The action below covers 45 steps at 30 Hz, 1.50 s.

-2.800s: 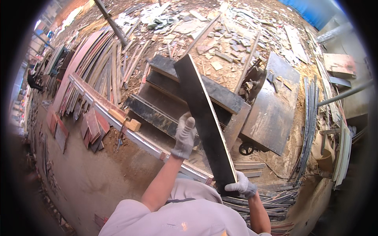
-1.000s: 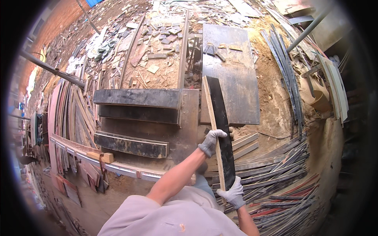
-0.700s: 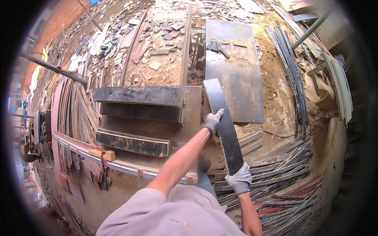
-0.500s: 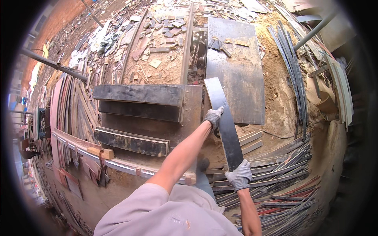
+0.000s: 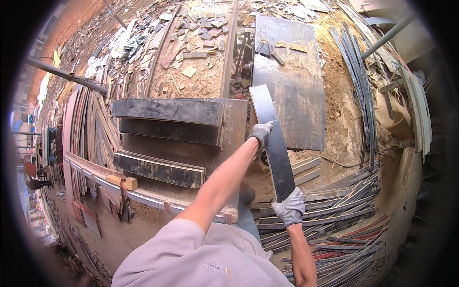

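Observation:
A long black-faced board (image 5: pixel 276 148) is held up in front of me, tilted, its far end over the edge of a dark metal table (image 5: pixel 296 110). Halfway along its left edge, my left hand (image 5: pixel 262 133) is closed on it in a grey knit glove. My right hand (image 5: pixel 289 207), also gloved, grips the near end from below. Several dark boards (image 5: pixel 167 112) are stacked to the left of my left arm on a brown worktable (image 5: pixel 235 117). A separate shorter pile of boards (image 5: pixel 160 170) lies nearer to me on that worktable.
Along the worktable's near edge runs a rail with a measuring scale (image 5: pixel 158 200), with a wooden block (image 5: pixel 130 182) by it. Loose strips (image 5: pixel 330 210) cover the ground at right. Scraps and sawdust (image 5: pixel 196 67) lie beyond. Long dark strips (image 5: pixel 356 91) lean at far right.
The board and both hands have shifted very slightly away from me, with the grip unchanged. The view has also shifted a little.

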Each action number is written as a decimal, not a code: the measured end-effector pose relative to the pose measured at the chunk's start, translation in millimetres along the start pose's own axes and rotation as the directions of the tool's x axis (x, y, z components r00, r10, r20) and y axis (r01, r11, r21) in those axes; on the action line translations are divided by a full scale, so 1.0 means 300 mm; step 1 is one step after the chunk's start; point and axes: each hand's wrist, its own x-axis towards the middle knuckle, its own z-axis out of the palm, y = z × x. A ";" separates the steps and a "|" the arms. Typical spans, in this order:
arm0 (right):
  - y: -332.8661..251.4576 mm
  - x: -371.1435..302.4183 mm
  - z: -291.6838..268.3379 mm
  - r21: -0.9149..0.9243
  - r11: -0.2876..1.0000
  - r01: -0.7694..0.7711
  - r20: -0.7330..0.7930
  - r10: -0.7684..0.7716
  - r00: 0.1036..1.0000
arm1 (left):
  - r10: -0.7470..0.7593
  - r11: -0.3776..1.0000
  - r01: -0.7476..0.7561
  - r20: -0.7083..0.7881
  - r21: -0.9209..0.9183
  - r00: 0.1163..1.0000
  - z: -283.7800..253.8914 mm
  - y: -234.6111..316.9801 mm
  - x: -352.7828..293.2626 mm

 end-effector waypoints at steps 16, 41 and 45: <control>-0.052 0.036 0.012 0.010 1.000 -0.020 0.036 0.020 0.999 | 0.014 0.999 -0.014 -0.005 0.048 1.000 -0.021 0.048 0.029; -0.177 0.063 0.053 0.024 0.999 -0.038 0.034 0.037 0.999 | 0.094 0.976 -0.084 -0.042 0.200 0.995 -0.070 0.151 0.047; -0.210 0.060 0.060 0.006 0.999 -0.051 0.045 0.051 0.998 | 0.079 0.980 -0.071 -0.038 0.184 0.996 -0.086 0.168 0.036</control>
